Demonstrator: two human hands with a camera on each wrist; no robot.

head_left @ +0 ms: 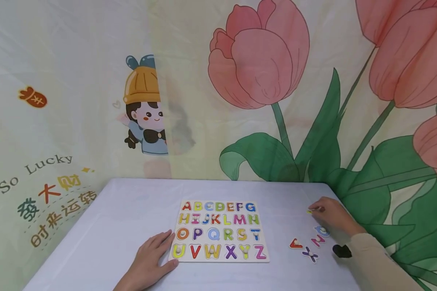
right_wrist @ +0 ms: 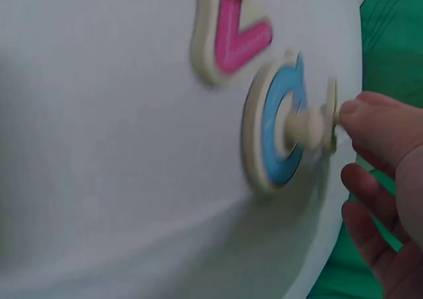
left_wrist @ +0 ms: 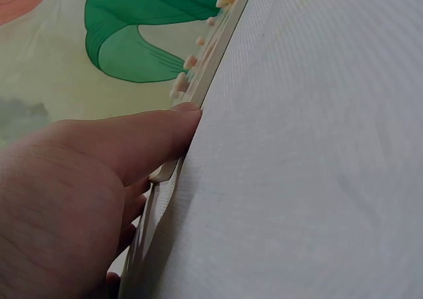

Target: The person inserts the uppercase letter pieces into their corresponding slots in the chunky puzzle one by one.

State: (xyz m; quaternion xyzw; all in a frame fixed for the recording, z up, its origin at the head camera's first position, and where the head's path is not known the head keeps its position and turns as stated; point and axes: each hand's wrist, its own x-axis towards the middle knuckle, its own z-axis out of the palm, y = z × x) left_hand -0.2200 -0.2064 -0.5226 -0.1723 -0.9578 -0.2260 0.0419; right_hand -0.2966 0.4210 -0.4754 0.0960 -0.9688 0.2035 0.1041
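White cloth covers the table [head_left: 131, 210], and nearest the camera the left hand [head_left: 151, 260] lies flat on it, fingers straight and relaxed, holding nothing. Its fingertips touch the near left corner of the wooden alphabet board [head_left: 220, 231]; the left wrist view shows one finger [left_wrist: 142, 137] pressed against the board's [left_wrist: 198, 87] edge, with small pale knobs standing up along the letters behind it.

To the right of the board, well apart from it, four loose letter pieces lie on the cloth. Closest is a purple piece [head_left: 310, 254], beside a black patch [head_left: 342, 251] near the sleeve (too dark to say what it is). Just beyond sit a red piece [head_left: 295, 243] and a pink piece [head_left: 318, 241], and next to those a blue ring-shaped piece [head_left: 322, 230] with a pale knob. In the right wrist view the blue piece [right_wrist: 277, 130] and the pink piece [right_wrist: 231, 34] lie flat, near each other but not touching.

Farther back, the right hand [head_left: 331, 216] hovers above the cloth with its fingers curled, pinching a small yellow piece [head_left: 310, 211] at the fingertips. The right wrist view is blurred, yet it shows a thin pale edge [right_wrist: 332, 114] against a fingertip [right_wrist: 370, 117] of that hand.

Behind the table hangs a printed curtain [head_left: 262, 81] with large pink tulips, green leaves and a cartoon child in an orange hat [head_left: 145, 109].
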